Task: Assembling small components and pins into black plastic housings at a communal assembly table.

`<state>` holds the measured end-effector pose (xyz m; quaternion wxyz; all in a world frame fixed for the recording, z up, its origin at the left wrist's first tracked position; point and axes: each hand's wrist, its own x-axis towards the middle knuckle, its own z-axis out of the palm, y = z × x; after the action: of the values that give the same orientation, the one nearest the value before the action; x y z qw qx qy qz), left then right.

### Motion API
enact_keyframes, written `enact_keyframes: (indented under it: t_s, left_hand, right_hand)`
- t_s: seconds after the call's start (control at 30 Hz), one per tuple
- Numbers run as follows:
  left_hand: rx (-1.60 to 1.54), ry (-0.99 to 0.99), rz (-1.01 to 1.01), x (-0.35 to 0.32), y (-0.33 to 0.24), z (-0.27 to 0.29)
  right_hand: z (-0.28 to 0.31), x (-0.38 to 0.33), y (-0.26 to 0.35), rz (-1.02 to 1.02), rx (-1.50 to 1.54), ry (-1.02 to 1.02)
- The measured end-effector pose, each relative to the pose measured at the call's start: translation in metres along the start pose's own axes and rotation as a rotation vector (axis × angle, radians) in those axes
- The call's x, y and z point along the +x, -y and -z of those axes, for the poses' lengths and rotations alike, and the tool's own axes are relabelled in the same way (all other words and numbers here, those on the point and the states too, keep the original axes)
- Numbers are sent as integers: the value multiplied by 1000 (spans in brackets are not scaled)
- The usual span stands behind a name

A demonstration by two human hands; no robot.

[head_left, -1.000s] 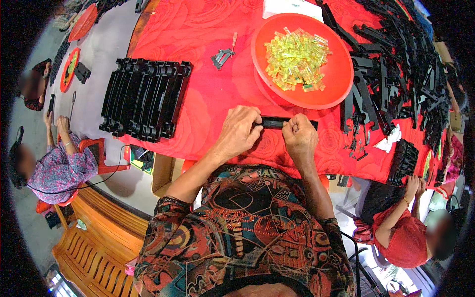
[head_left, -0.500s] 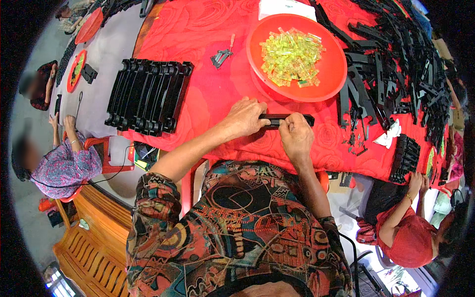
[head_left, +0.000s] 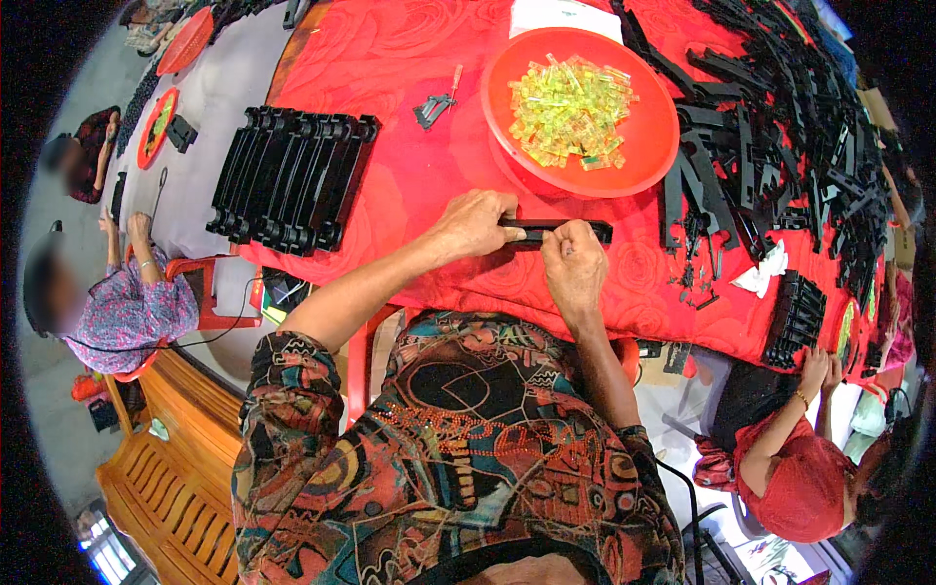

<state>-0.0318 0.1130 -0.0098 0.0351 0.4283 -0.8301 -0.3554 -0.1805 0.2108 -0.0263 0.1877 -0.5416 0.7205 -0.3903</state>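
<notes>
I was in what looked like a small hand-assembly workshop, my left hand point(head_left: 478, 224) and right hand point(head_left: 576, 255) on a slim black bar point(head_left: 530, 235) over a rose-patterned red tablecloth point(head_left: 419, 161). Loose black plastic parts point(head_left: 741, 166) lay heaped to my right, a red plastic bowl point(head_left: 651, 154) held translucent yellow pieces point(head_left: 570, 112), and a row of black bars point(head_left: 292, 180) lay side by side to my left. A person in a red top point(head_left: 799, 478) and a person in a patterned blouse point(head_left: 132, 317) had places of their own, the latter at a pale table point(head_left: 210, 127), while a slatted wooden bench point(head_left: 166, 492) lent a homely note.
</notes>
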Motion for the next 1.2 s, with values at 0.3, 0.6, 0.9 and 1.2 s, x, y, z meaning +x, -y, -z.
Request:
enact_keyframes:
  t_s: [0.3, 0.6, 0.9, 1.2]
  left_hand:
    - [-73, 15, 69, 2, -6, 3]
    - [-55, 9, 50, 6, -2, -3]
    - [6, 32, 63, 7, -5, 1]
    - [145, 47, -140, -3, -19, -1]
  right_hand:
    - [-4, 3, -2, 47, -27, -64]
    - [-5, 3, -4, 25, -135, -41]
    - [-4, 4, 2, -15, -169, 1]
    - [4, -3, 2, -63, -159, 14]
